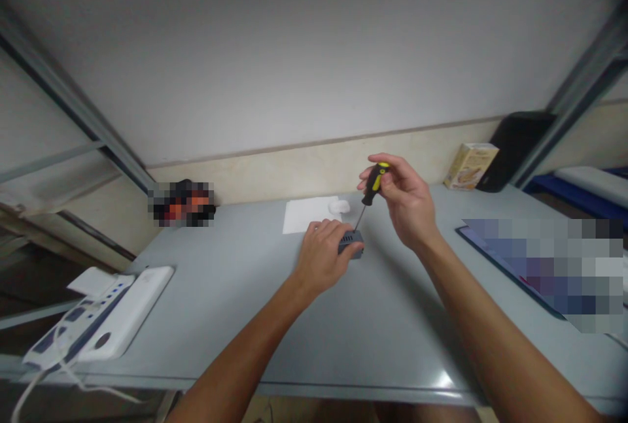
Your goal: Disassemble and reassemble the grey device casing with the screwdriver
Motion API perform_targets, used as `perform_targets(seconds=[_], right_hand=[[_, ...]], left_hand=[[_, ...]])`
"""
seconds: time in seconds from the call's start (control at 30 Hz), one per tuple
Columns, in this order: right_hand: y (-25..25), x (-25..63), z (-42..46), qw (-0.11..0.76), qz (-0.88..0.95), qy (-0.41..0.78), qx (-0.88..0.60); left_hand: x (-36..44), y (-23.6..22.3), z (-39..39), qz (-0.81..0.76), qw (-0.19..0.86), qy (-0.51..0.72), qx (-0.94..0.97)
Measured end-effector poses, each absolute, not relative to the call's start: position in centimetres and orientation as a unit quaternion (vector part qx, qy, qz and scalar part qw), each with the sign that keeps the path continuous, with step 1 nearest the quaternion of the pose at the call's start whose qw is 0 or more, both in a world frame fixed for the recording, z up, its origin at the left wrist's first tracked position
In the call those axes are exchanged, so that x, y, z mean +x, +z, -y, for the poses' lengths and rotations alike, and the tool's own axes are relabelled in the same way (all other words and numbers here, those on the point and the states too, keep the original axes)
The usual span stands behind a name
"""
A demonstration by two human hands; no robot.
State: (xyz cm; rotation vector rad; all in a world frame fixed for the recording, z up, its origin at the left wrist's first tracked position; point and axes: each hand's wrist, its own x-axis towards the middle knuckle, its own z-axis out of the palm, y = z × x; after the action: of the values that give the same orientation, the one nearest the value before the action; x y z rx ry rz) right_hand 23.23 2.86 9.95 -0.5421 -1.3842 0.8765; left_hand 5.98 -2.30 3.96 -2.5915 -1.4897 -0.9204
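Note:
A small dark grey box with slots [357, 252] rests on the grey table near its middle. My left hand [324, 252] is closed around the box from the left, with the thumb along its near side and the fingers over the far side. In my right hand [405, 197] is a screwdriver [374, 185] with a black and yellow handle, held between thumb and fingers. The screwdriver tilts, and its thin shaft reaches down to the top of the box near the right end. Whether a screw sits under the tip is too small to tell.
Behind my left hand lies a white sheet [299, 214] with a small white object [338, 206] on it. A power strip [81, 318] and a white device [142, 308] are at the left. A yellow box [470, 167], a black case [517, 148] and a partly blurred tablet-like item [510, 272] stand right.

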Motion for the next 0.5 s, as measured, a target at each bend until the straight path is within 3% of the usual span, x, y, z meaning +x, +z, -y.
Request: perform_targets(seconds=[0.1, 0.27, 0.5], right_hand=[[9.9, 23.4, -3.1, 0.637, 0.602, 0.424, -0.229], [9.6, 24.1, -3.8, 0.675, 0.594, 0.341, -0.276], [10.0, 24.5, -3.5, 0.636, 0.612, 0.396, -0.252]], left_hand=[[6.0, 4.0, 2.2, 0.479, -0.013, -0.299, -0.825], [5.9, 4.1, 2.2, 0.476, -0.025, -0.300, -0.826], [6.0, 4.0, 2.0, 0.478, -0.025, -0.300, -0.825]])
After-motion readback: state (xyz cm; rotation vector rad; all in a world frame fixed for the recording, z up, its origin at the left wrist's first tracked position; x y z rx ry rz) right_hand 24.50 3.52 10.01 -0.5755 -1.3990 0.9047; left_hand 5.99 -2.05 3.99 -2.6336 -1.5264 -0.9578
